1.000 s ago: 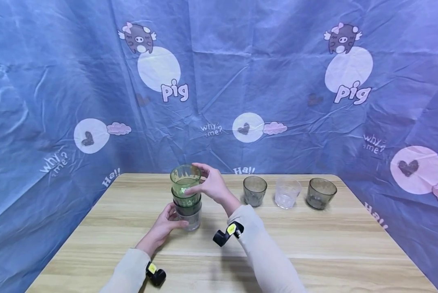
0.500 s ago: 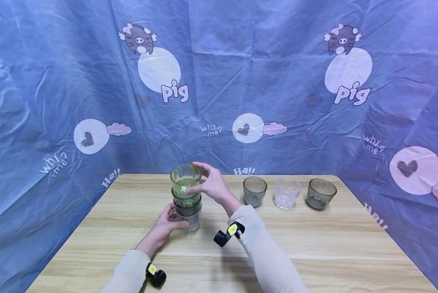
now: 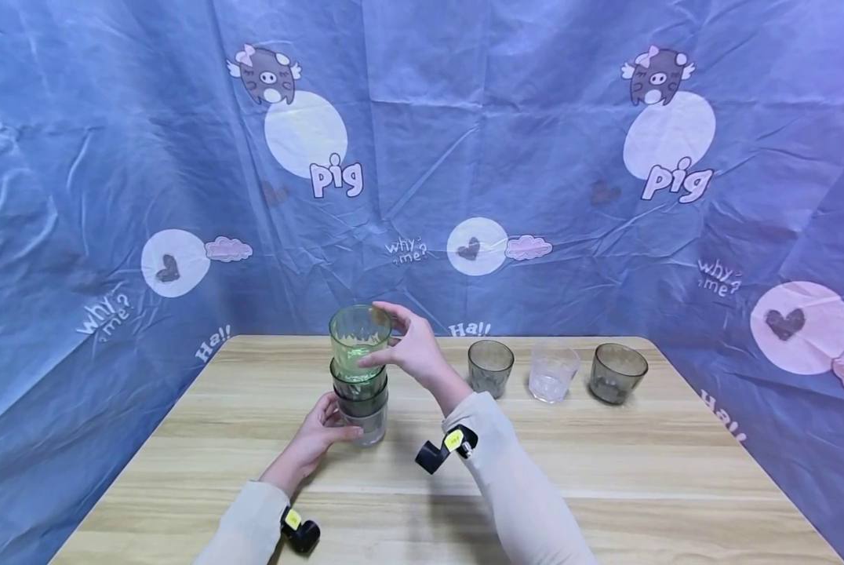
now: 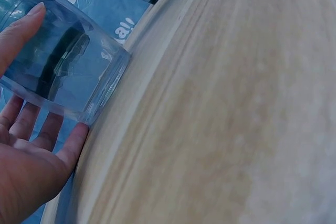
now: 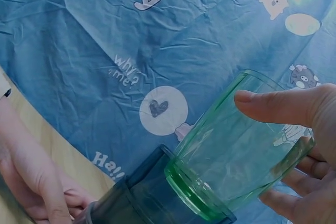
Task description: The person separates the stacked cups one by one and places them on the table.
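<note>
In the head view, my right hand [image 3: 413, 347] holds a green glass [image 3: 354, 323] by its side, between thumb and fingers. That glass is over a stack of nested glasses, its base at the mouth of the upper dark glass [image 5: 139, 187]. I cannot tell whether the base is still inside the rim. My left hand [image 3: 316, 431] grips the clear bottom glass [image 3: 371, 430] of the stack. In the left wrist view, the thumb lies along the clear wall [image 4: 79, 77] and the fingers are under its other side. The stack stands on the table.
Three separate glasses stand to the right on the wooden table [image 3: 605, 479]: a grey glass [image 3: 491, 369], a clear glass [image 3: 553, 375] and a wider brownish glass [image 3: 616, 375]. A blue printed cloth [image 3: 422, 157] hangs behind the table and along both sides.
My right hand has risen slightly with the green glass, so more of the glass shows above the stack. The left hand and the lower glasses have stayed put.
</note>
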